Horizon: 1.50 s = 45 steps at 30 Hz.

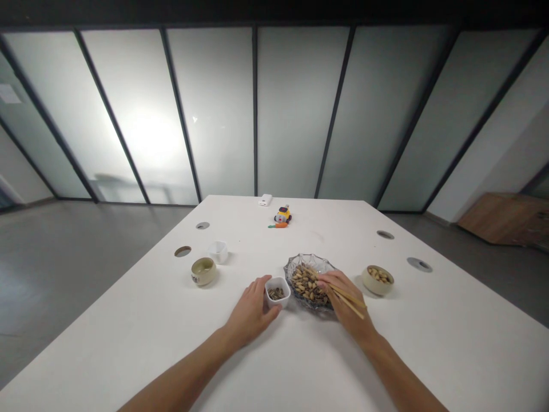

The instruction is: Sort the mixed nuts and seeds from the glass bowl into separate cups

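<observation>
White glare blooms on the left of the glass wall (148,129), fading to dull grey-green rightward. The desk (240,360) is pale, with soft shadows beside the bowls (203,272); the floor (141,234) is dimmer. Wide-angle distortion splays the wall's bars (255,114); the nuts (305,286) look slightly smeared.

I hold tan chopsticks (352,298) slanting into a glass bowl (316,262) of nuts (301,284), beside an upright white cup (279,304) of small dark seeds (275,293).
</observation>
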Motion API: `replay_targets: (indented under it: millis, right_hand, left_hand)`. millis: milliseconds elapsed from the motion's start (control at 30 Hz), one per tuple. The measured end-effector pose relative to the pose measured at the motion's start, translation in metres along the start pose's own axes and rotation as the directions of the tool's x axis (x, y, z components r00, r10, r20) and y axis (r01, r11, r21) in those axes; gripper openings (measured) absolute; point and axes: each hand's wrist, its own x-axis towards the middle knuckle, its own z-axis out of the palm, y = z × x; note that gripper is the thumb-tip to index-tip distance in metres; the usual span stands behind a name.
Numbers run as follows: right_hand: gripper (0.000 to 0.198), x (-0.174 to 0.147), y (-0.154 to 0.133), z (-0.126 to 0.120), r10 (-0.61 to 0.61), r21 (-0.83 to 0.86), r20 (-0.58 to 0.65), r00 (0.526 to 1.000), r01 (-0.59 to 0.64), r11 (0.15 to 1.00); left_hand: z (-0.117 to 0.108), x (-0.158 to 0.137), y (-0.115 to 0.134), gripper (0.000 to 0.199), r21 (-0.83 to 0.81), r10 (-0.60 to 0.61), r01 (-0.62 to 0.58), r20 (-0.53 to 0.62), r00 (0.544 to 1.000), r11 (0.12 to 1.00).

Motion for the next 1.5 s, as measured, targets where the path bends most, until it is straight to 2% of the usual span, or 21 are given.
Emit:
replay_targets:
  millis: [200,300,467,567,667,733,800,900,1000,1167,1333,1500]
  right_hand:
    - [0.031,0.004,-0.004,0.000,0.002,-0.014,0.058,0.998,-0.001,1.000]
    - [0.033,0.003,-0.003,0.001,0.016,-0.030,0.047,0.999,-0.015,0.999]
    - [0.037,0.005,-0.003,0.000,0.036,-0.047,-0.039,0.999,-0.038,0.998]
    - [0.043,0.008,-0.009,-0.005,0.061,-0.074,-0.158,0.985,-0.074,0.995]
    - [0.044,0.009,-0.021,-0.010,0.117,-0.003,-0.237,0.964,-0.121,0.993]
    - [0.040,0.008,-0.031,-0.011,0.167,0.125,-0.216,0.962,-0.142,0.982]
    - [0.037,0.007,-0.040,-0.011,0.162,0.179,-0.160,0.974,-0.133,0.975]
    - [0.036,0.005,-0.051,-0.013,0.100,0.130,-0.083,0.992,-0.088,0.988]
    - [0.034,0.006,-0.054,-0.019,0.047,0.057,-0.111,0.993,-0.040,0.998]
    - [0.032,0.007,-0.038,-0.023,-0.020,-0.070,-0.153,0.988,0.009,0.998]
    - [0.034,0.007,-0.016,-0.008,0.033,-0.015,-0.096,0.995,-0.034,0.999]
    - [0.036,0.008,-0.007,0.002,0.077,0.026,-0.054,0.996,-0.076,0.997]
  left_hand:
    - [-0.001,0.000,0.002,0.062,0.000,-0.031,0.031,0.019,0.999,1.000]
    - [-0.001,0.001,0.003,0.061,-0.001,-0.037,0.037,0.021,0.999,0.999]
    - [-0.001,0.000,0.003,0.062,0.001,-0.039,0.039,0.027,0.999,0.999]
    - [-0.001,0.000,0.002,0.063,-0.002,-0.033,0.033,0.034,0.999,0.999]
    - [0.000,0.000,0.000,0.063,-0.001,-0.020,0.020,0.032,0.999,1.000]
    - [0.001,0.000,0.000,0.063,0.004,-0.014,0.014,0.027,1.000,1.000]
    - [0.002,0.000,0.000,0.063,0.011,-0.018,0.018,0.030,0.999,1.000]
    - [0.002,0.000,0.000,0.064,0.019,-0.035,0.034,0.041,0.999,0.999]
    - [0.002,0.000,0.000,0.065,0.024,-0.037,0.036,0.041,0.998,0.999]
    - [0.003,0.000,-0.002,0.063,0.020,-0.016,0.015,0.023,1.000,1.000]
    - [0.001,0.000,0.000,0.061,0.002,-0.009,0.009,0.013,1.000,1.000]
    - [-0.001,0.000,0.002,0.061,-0.002,-0.023,0.023,0.021,1.000,1.000]
